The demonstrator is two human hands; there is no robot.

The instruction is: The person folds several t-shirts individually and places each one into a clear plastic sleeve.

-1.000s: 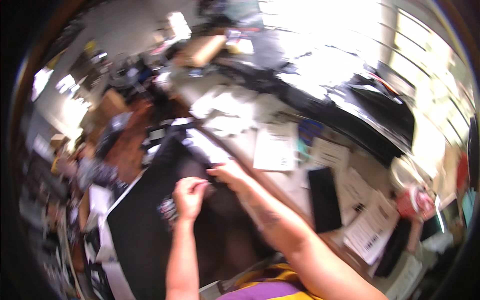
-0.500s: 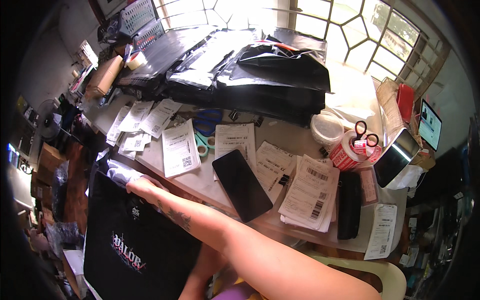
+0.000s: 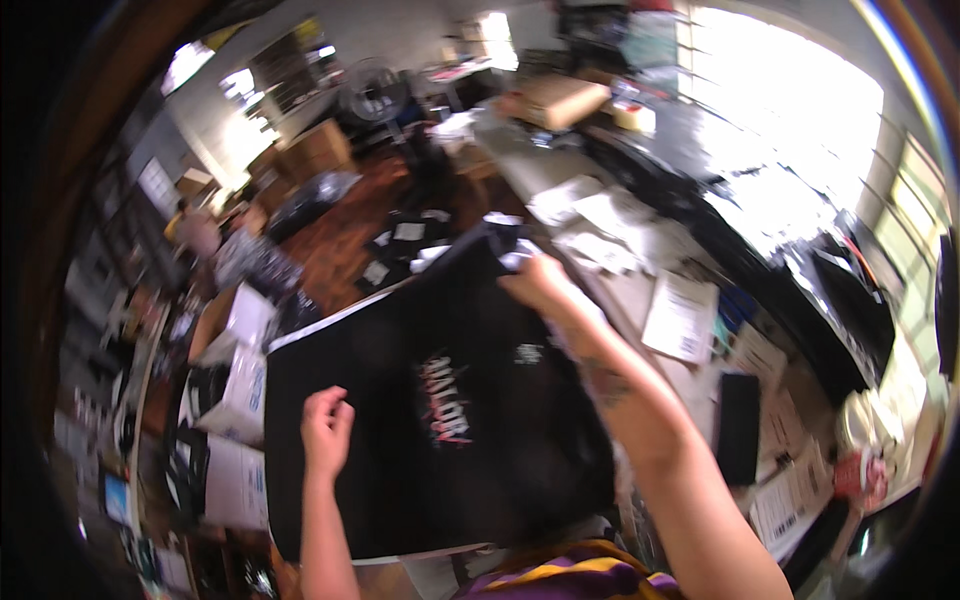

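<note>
White boxes point(image 3: 238, 400) stand just left of the black garment point(image 3: 365, 470), with a clear plastic-wrapped bundle point(image 3: 255, 262) beyond its far left corner; the left hand point(image 3: 327, 428) is over the garment's left part, fingers loosely curled and their tips near the thumb, the gap between them small; I cannot tell whether it touches the cloth or pinches anything; the garment itself is spread in front of the person, a pale edge showing along its far left and near sides; it looks about as broad as it is long, so its long axis is hard to tell; the band of printed lettering point(image 3: 445, 402) at its middle runs from the far side down toward the person, the letter tops facing the garment's right side, where a small pale print point(image 3: 528, 353) sits; the right hand point(image 3: 540, 285) is at the garment's far right corner, well apart from the left, its fingers bent closed on the dark cloth beside some white material point(image 3: 517, 257); right of the garment lies the table, with white printed papers point(image 3: 680, 317), blue-handled scissors point(image 3: 736, 306), a flat black rectangular thing point(image 3: 738, 428) and a red-and-white roll point(image 3: 860, 475) farthest right.
</note>
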